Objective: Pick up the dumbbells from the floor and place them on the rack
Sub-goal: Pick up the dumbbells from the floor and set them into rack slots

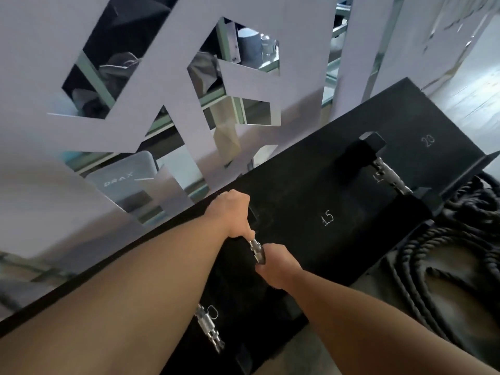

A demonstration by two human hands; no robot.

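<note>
Three dumbbells are catalogued at the rack (pixel 311 169), a sloped shelf of matt black sheet metal chalked with numbers, 15 and 20 among them.

Item one, the held dumbbell (pixel 257 250): a ringed, bright steel handle is shown between two fists, and its black heads are lost against the black shelf. Its long axis is laid crosswise, from the rack's back edge toward its front edge, at mid-shelf. Whether it rests on the metal cannot be told. The far part is clenched by the left hand (pixel 234 215), the near part by the right hand (pixel 276 267).

Item two, the second dumbbell (pixel 389 174): blocky black heads and a like handle, lodged parallel toward the rack's right end.

Item three, the third dumbbell (pixel 208 328): seen toward the left end, partly hidden by a forearm.

Coiled black braided rope (pixel 446 266) is heaped beyond the right end. A pale panel (pixel 162 90) with angular cut-outs is stood behind the back edge.
</note>
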